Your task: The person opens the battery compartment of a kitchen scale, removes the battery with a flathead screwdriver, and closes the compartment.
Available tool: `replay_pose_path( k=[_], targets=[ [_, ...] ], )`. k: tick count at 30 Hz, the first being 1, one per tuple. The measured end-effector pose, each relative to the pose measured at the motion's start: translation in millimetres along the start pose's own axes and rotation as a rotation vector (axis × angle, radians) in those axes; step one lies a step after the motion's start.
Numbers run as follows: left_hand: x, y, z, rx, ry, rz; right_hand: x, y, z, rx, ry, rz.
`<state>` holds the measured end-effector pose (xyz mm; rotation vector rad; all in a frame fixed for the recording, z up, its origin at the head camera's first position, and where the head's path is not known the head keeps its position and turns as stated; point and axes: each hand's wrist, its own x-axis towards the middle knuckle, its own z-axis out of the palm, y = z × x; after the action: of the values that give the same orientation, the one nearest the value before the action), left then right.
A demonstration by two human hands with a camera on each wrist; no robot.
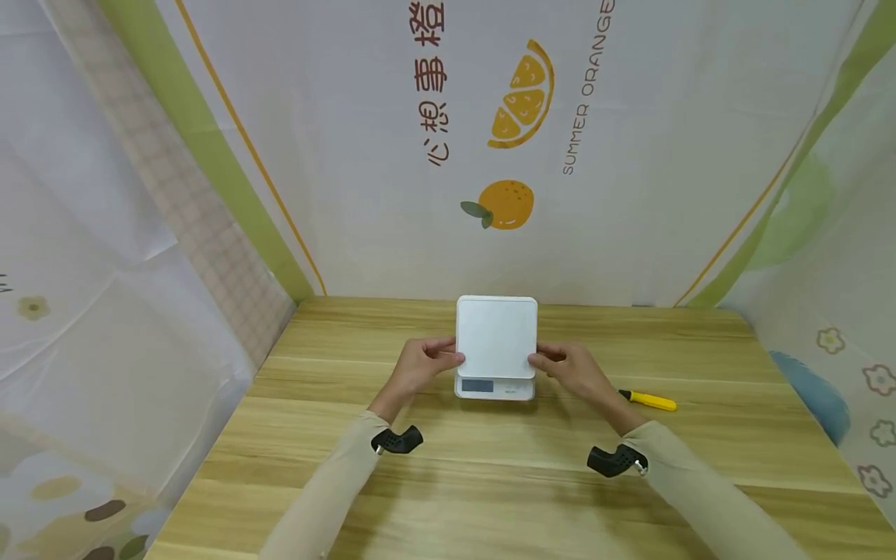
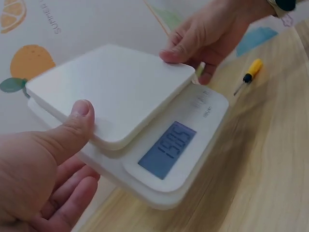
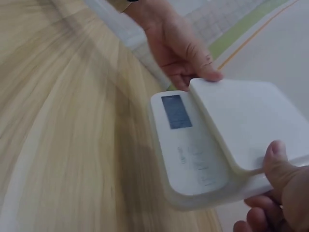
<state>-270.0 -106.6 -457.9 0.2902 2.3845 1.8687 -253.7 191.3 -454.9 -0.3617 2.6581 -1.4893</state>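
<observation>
Both hands hold a white kitchen scale [image 1: 497, 338] by its two sides, thumbs on the square top plate and fingers curled beneath. My left hand [image 1: 418, 365] grips the left side, its thumb [image 2: 79, 121] on the plate's edge. The right hand [image 1: 570, 367] grips the opposite side, its thumb [image 3: 277, 157] near the plate's corner. In the left wrist view the scale is tilted above the table, and digits show on its grey display [image 2: 167, 149]. Faint button marks [image 3: 199, 164] sit beside the display in the right wrist view.
A screwdriver [image 1: 651, 400] with a yellow and black handle lies on the wooden table [image 1: 476, 498], right of the scale and close to the right forearm. Behind the table's far edge hangs a white cloth [image 1: 378, 233] printed with oranges. More printed cloth hangs at both sides.
</observation>
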Motion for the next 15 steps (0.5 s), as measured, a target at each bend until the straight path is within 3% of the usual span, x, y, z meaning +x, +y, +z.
replay_pose_path(
  k=[8, 15],
  targets=[
    [1.0, 3.9, -3.4, 0.008, -0.046, 0.104, -2.5, 6, -7, -0.064, 0.105, -0.149],
    [-1.4, 1.8, -4.1, 0.024, -0.103, 0.208, -7.4, 8, -14, -0.109, 0.143, -0.304]
  ],
)
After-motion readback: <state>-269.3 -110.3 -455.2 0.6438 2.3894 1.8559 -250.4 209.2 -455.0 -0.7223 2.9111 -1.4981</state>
